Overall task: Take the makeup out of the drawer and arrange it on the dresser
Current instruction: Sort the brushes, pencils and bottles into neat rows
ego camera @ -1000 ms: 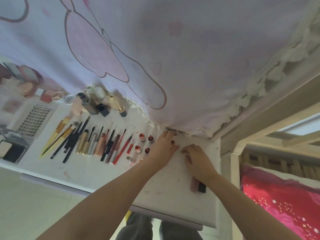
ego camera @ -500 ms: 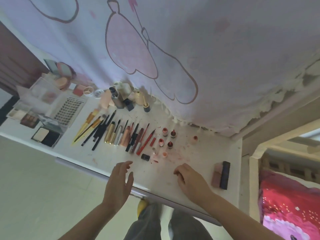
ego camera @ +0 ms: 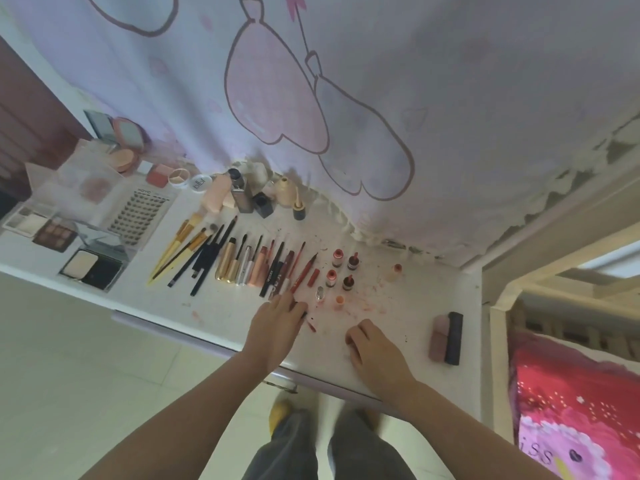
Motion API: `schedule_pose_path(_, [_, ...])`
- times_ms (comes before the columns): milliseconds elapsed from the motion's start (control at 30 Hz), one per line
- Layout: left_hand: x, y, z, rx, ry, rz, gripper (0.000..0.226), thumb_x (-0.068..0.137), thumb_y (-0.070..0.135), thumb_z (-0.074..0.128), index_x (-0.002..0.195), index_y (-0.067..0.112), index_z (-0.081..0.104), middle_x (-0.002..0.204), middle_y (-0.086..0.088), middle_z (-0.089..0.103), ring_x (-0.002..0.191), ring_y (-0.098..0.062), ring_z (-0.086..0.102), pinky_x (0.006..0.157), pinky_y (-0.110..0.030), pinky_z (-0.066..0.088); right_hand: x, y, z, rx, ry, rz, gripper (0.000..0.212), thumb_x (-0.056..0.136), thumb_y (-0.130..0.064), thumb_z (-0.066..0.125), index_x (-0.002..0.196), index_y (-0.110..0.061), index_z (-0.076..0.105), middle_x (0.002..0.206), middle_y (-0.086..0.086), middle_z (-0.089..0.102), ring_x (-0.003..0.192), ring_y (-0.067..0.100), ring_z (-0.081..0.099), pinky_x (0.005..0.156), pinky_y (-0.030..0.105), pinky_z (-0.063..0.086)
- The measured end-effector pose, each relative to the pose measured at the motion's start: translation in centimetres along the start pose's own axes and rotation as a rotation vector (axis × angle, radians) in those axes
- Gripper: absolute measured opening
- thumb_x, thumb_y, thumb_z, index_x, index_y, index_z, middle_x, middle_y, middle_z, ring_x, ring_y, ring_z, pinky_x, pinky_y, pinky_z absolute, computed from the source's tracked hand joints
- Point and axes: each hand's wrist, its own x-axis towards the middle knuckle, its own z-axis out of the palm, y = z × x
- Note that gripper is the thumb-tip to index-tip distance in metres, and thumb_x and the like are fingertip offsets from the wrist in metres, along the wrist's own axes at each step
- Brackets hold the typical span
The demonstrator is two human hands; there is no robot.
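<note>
looks like a bedroom at home; white dresser (ego camera: 415, 306) covered in makeup brushes (ego camera: 180, 244), lip pencils and compacts (ego camera: 91, 268); cartoon-print curtain (ego camera: 346, 98) hanging behind it; bed frame with a pink patterned blanket (ego camera: 571, 410) right beside; tiled floor (ego camera: 86, 358)

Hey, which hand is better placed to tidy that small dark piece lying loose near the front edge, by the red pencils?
Left, probably. The left hand already lies beside the small dark piece, fingertips at the red pencils. The right hand rests curled farther right, nearer the pink and black block.
</note>
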Motion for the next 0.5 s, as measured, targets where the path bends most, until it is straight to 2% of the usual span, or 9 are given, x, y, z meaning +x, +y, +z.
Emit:
schedule_pose_path(67, [-0.8,-0.5,-0.4,-0.010,-0.001,0.095,0.021,0.066,0.021,0.084,0.078,0.015,0.069,0.069,-0.001,0.063,0.055,-0.017,0.058,0.049,-0.023,0.050,-0.4,-0.2,-0.1,-0.042,0.022,-0.030,0.014,0.087,-0.014,0.059,0.100,-0.010,0.062,0.100,0.006,0.057,0.086,0.022,0.057,0.074,0.026,0.048])
schedule_pose_path(133, [-1.7,-0.2,-0.8,-0.085,-0.028,0.142,0.018,0.072,0.027,0.080,0.081,0.017,0.069,0.066,0.004,0.063,0.051,-0.014,0.058,0.048,-0.020,0.047,-1.2,0.2,-0.1,-0.123,0.094,-0.100,0.018,0.074,-0.015,0.067,0.092,-0.016,0.066,0.093,0.002,0.062,0.080,0.020,0.060,0.073,0.024,0.045])
schedule_pose_path(200, [-1.8,1.4,-1.1,-0.223,-0.077,0.087,0.019,0.085,0.034,0.068,0.096,0.018,0.068,0.082,0.007,0.068,0.063,-0.010,0.061,0.057,-0.020,0.049,-2.5,1.1,0.0,-0.200,0.112,-0.133,0.024,0.076,-0.023,0.058,0.098,-0.021,0.068,0.101,0.000,0.065,0.089,0.019,0.062,0.082,0.024,0.038])
schedule_pose_path(267, [-0.4,4.0,-1.0,-0.356,-0.087,-0.005,0.025,0.091,0.038,0.057,0.109,0.022,0.062,0.096,0.011,0.066,0.073,-0.003,0.056,0.069,-0.015,0.046,-4.1,2.3,0.4,-0.247,0.078,-0.161,0.035,0.088,-0.029,0.044,0.113,-0.021,0.067,0.119,0.001,0.064,0.108,0.020,0.060,0.095,0.031,0.035])
schedule_pose_path(367, [3.2,9.0,-0.5,-0.558,-0.092,-0.053,0.023,0.093,0.035,0.053,0.111,0.022,0.058,0.098,0.007,0.067,0.076,-0.003,0.056,0.074,-0.016,0.048,-5.9,3.5,0.6,-0.334,0.016,-0.167,0.048,0.100,-0.031,0.021,0.128,-0.021,0.059,0.135,0.001,0.056,0.126,0.020,0.052,0.106,0.039,0.026])
schedule_pose_path(500, [7.7,14.2,0.4,-0.649,-0.110,-0.104,0.020,0.095,0.031,0.051,0.109,0.019,0.057,0.096,0.002,0.068,0.075,-0.012,0.062,0.071,-0.024,0.050,-6.0,3.6,0.0,-0.275,-0.050,-0.145,0.045,0.085,-0.034,0.040,0.122,-0.022,0.064,0.127,-0.003,0.062,0.118,0.017,0.058,0.111,0.036,0.016])
